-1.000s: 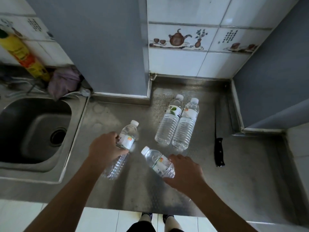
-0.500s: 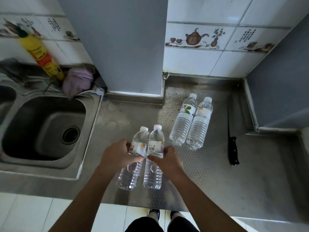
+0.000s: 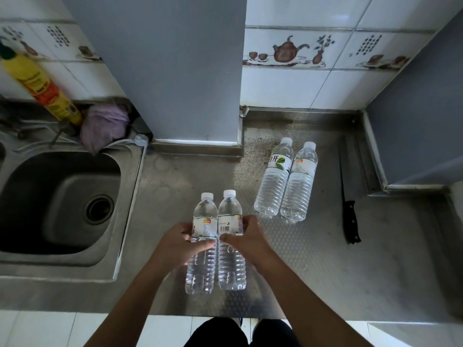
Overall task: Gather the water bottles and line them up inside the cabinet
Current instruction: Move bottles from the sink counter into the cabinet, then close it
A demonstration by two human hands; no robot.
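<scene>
Two clear water bottles lie side by side on the steel counter [image 3: 325, 266], caps pointing away from me. My left hand [image 3: 178, 242] grips the left bottle [image 3: 201, 266] around its label. My right hand [image 3: 250, 240] grips the right bottle [image 3: 231, 265] the same way, and the two bottles touch. Farther back on the right, a green-labelled bottle [image 3: 274, 177] and another clear bottle [image 3: 299, 182] lie together, apart from my hands.
A black-handled knife [image 3: 349, 214] lies to the right of the far bottles. A steel sink [image 3: 60, 204] fills the left side, with a yellow bottle [image 3: 40, 87] and a purple cloth [image 3: 104, 125] behind it. Grey cabinet panels stand at the back [image 3: 175, 71] and right [image 3: 413, 108].
The two near bottles, angled apart a second ago, have been swung together by my hands and now lie parallel and touching. The view has shifted so the sink shows more.
</scene>
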